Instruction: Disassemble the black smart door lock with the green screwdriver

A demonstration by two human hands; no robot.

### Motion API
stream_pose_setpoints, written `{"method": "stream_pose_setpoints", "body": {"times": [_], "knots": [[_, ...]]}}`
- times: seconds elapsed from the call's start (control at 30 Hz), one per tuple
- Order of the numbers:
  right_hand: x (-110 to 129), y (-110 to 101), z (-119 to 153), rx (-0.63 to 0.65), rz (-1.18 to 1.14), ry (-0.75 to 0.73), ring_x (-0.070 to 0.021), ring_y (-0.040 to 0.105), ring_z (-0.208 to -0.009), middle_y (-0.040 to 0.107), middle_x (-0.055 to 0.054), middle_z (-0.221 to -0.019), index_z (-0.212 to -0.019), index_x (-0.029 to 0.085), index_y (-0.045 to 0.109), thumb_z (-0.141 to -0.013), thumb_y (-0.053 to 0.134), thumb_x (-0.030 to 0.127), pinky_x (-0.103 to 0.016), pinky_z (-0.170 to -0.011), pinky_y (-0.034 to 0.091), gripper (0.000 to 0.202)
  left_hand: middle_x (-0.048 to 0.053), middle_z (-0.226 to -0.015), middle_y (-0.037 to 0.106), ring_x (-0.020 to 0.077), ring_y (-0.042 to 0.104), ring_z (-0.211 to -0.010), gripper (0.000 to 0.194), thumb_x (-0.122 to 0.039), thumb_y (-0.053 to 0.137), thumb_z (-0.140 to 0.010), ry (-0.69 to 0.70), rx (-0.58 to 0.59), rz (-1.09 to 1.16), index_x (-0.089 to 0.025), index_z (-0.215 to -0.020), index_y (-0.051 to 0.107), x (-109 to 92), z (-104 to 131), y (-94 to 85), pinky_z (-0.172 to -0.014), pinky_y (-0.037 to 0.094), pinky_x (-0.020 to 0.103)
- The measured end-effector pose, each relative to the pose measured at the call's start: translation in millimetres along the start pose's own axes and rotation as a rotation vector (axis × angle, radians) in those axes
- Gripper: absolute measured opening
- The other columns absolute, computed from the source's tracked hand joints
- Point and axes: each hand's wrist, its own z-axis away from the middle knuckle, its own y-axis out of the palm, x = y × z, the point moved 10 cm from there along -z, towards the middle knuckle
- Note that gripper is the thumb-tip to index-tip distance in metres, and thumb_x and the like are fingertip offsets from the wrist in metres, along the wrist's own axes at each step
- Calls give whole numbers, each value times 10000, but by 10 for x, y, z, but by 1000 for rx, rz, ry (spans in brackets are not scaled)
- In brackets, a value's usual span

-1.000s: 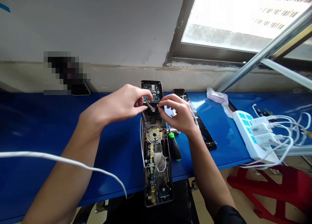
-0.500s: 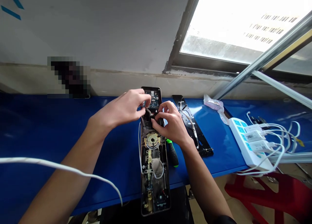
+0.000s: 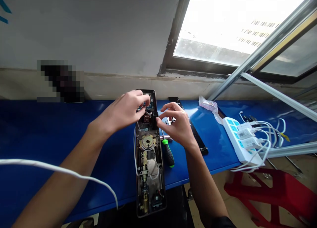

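A long dark housing with a circuit board, a round metal disc and brass parts inside extends over the near edge of the blue table. My left hand is over its upper end, fingers pinched by the circuit board at a grey cable; the exact grip is partly hidden. My right hand is at the housing's right edge, thumb and index finger close together at a small black part, which is hard to make out. Right of the housing lies a screwdriver with a green and black handle.
A black perforated plate lies behind my right hand. Farther right are a plastic bag and a white power strip with plugged-in cables. A white cable crosses above my left forearm. A red stool stands below the table at the right.
The view has shifted, so most things appear farther left. My right hand has moved away from the housing's middle to its right edge, uncovering a small reddish part. More of the screwdriver shows.
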Motion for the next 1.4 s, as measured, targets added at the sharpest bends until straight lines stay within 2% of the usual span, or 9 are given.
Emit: {"method": "stream_pose_setpoints", "body": {"times": [0.13, 0.33, 0.53, 0.7, 0.9, 1.03, 1.2, 1.3, 1.4], "knots": [[-236, -290, 118, 33, 49, 72, -127, 576, -738, 682, -38, -959, -759, 204, 743, -887, 691, 288, -293, -669, 491, 162, 95, -1149, 656, 237, 618, -1076, 271, -180, 496, -987, 118, -38, 45, -193, -1182, 683, -405, -19, 91, -907, 535, 368], [-823, -478, 468, 158, 262, 249, -150, 595, -760, 666, -55, -936, -822, 191, 794, -900, 702, 283, -304, -688, 470, 151, 139, -1162, 704, 279, 595, -1158, 304, -101, 472, -1006, 321, 131, 30, -123, -1179, 722, -979, 0, 616, -977, 546, 418], [-1175, -371, 701, 286, 438, 373, -182, 627, -838, 666, -76, -984, -820, 176, 772, -911, 699, 274, -338, -771, 507, 153, 147, -1116, 754, 367, 551, -1301, 262, -129, 512, -1004, 387, 233, -44, -144, -1067, 766, -1172, 55, 1042, -1008, 533, 513], [-1230, -259, 710, 342, 492, 406, -167, 661, -938, 695, -51, -1082, -981, 163, 688, -976, 671, 374, -370, -863, 570, 212, 164, -1138, 756, 397, 546, -1323, 272, -126, 508, -1004, 366, 255, -115, -139, -1066, 772, -1193, 54, 1124, -1000, 530, 543], [-1240, -281, 681, 294, 491, 422, -170, 658, -884, 698, -55, -1016, -917, 160, 719, -950, 700, 354, -352, -814, 562, 198, 147, -1133, 756, 371, 572, -1283, 265, -141, 513, -1011, 351, 252, -115, -139, -1064, 773, -1154, 30, 1106, -985, 545, 534], [-1115, -407, 635, 192, 450, 375, -188, 628, -791, 673, -85, -940, -847, 166, 797, -919, 715, 318, -335, -707, 504, 187, 136, -1116, 758, 329, 605, -1221, 270, -164, 515, -1017, 356, 204, -78, -136, -1086, 774, -1087, -7, 907, -983, 552, 475], [-621, -459, 488, 83, 324, 186, -161, 619, -809, 646, -70, -961, -956, 175, 795, -983, 629, 294, -299, -711, 505, 206, 109, -1078, 747, 255, 652, -1047, 291, -200, 499, -995, 252, 107, -10, -166, -1103, 768, -667, -77, 446, -887, 569, 387], [-225, -310, 356, 97, 238, 16, -161, 624, -885, 648, -52, -973, -985, 202, 782, -986, 629, 292, -293, -788, 520, 177, 102, -1045, 754, 279, 634, -1082, 283, -224, 520, -961, 165, 19, -28, -173, -1068, 777, -330, -82, 207, -911, 558, 414], [96, -73, 225, 145, 186, -127, -174, 614, -971, 660, -49, -1007, -1036, 212, 782, -970, 649, 263, -299, -861, 523, 157, 104, -1029, 763, 294, 632, -1094, 273, -232, 557, -925, 121, -14, -28, -166, -1066, 781, -103, -56, 102, -928, 551, 435]]}}
